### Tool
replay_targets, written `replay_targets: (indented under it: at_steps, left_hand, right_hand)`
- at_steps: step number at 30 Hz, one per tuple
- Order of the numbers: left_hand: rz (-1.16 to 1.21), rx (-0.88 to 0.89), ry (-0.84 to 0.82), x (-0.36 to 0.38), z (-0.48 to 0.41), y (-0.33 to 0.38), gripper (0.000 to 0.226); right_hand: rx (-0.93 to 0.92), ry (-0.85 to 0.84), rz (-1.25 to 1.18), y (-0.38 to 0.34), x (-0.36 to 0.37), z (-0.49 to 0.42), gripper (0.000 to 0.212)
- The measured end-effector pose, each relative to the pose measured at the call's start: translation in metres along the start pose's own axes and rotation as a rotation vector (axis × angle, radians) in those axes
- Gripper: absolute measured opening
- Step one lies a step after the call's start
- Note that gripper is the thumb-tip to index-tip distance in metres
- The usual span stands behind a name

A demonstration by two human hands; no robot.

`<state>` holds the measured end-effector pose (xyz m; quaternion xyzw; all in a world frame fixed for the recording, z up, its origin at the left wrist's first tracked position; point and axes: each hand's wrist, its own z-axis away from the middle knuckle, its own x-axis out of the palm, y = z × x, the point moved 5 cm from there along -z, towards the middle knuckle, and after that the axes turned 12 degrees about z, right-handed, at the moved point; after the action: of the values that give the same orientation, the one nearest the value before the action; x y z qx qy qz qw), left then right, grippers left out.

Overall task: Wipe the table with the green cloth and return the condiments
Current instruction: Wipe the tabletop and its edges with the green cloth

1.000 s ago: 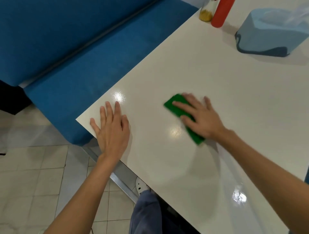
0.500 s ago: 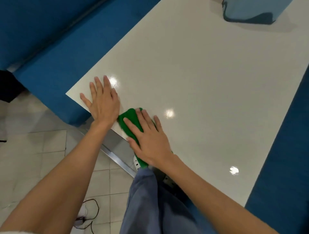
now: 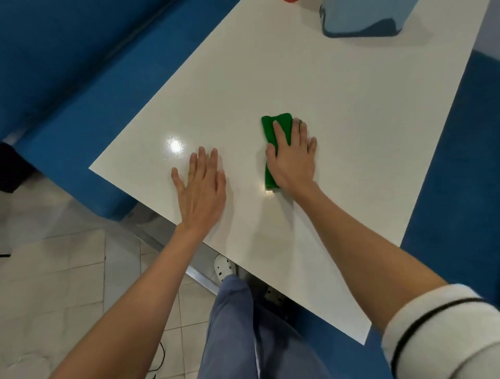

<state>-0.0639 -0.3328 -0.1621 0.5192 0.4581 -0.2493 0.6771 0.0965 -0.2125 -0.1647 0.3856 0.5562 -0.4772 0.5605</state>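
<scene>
A folded green cloth point(image 3: 278, 125) lies flat on the white table point(image 3: 338, 113), near the middle. My right hand point(image 3: 293, 159) presses down on it with fingers spread, covering its middle; both ends stick out. My left hand point(image 3: 201, 189) rests flat on the bare tabletop close to the near edge, to the left of the cloth, holding nothing. A sliver of a red condiment bottle point(image 3: 290, 1) shows at the top edge; any other condiments are out of view.
A light blue tissue box point(image 3: 362, 19) stands at the far end of the table. Blue benches run along the left point(image 3: 89, 89) and the right point(image 3: 460, 189). Tiled floor point(image 3: 54, 270) and my legs lie below the near edge.
My right hand has slid the cloth from the near left edge, beside my left hand, back toward the middle of the table. My left hand stays flat on the table.
</scene>
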Motion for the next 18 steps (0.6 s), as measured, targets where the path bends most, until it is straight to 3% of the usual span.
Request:
replay_targets:
  at_steps: [2,5,8,11,13,18]
  left_hand:
    - [0.008,0.000,-0.013,0.003,0.002,0.001,0.051]
    - [0.003,0.005,-0.024,0.005,0.005,-0.004,0.051]
    - [-0.008,0.022,-0.022,0.005,0.004,-0.004,0.051]
    - [-0.021,0.018,-0.007,0.006,0.004,-0.003,0.051]
    - [-0.019,0.018,0.003,0.007,0.004,-0.003,0.050]
    - [-0.004,0.028,0.012,0.008,0.005,-0.007,0.052]
  right_hand:
    - [-0.059,0.006,-0.011,-0.025,0.008,0.035,0.056]
    - [-0.348,0.004,-0.031,-0.050,0.014,0.103,0.059]
    - [-0.600,-0.054,-0.006,-0.031,0.016,0.141,0.056]
    - [-0.763,-0.048,0.059,0.005,0.008,0.121,0.053]
    - [-0.710,-0.057,0.080,0.028,0.002,0.085,0.053]
    - [-0.279,-0.028,0.052,0.059,-0.009,0.002,0.053]
